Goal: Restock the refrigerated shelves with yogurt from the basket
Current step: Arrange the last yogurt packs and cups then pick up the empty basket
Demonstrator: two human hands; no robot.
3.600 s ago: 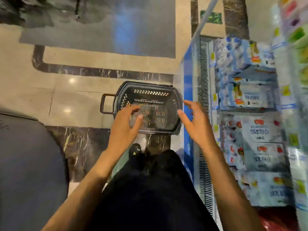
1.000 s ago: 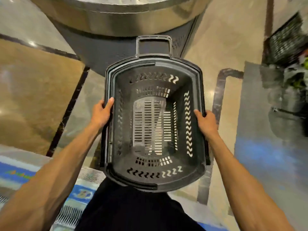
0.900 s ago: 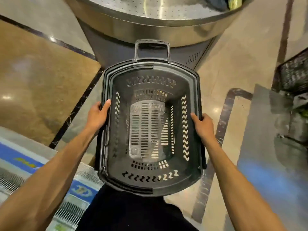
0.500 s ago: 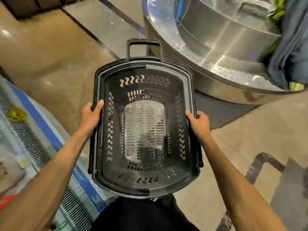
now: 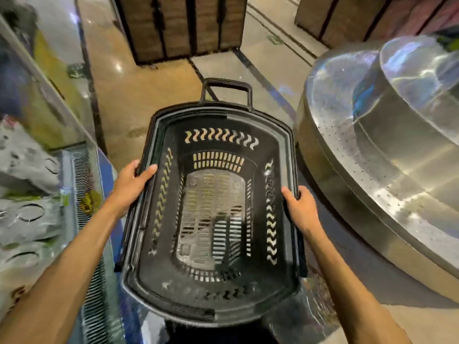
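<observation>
I carry a black plastic shopping basket in front of me, held level above the floor. Nothing lies inside it; its slotted bottom shows through. My left hand grips the left rim, thumb over the edge. My right hand grips the right rim the same way. The basket's loop handle points away from me. The refrigerated case runs along the left edge, with blurred packaged goods inside. No yogurt is visible in the basket.
A large round stainless-steel display stand fills the right side, close to the basket. Wooden crate-like fixtures stand ahead across the tan marble floor. The case's vent grille lies just left of my left arm.
I picked the basket up off the floor with both hands and turned around. The refrigerated case has swung to my left and the steel stand to my right.
</observation>
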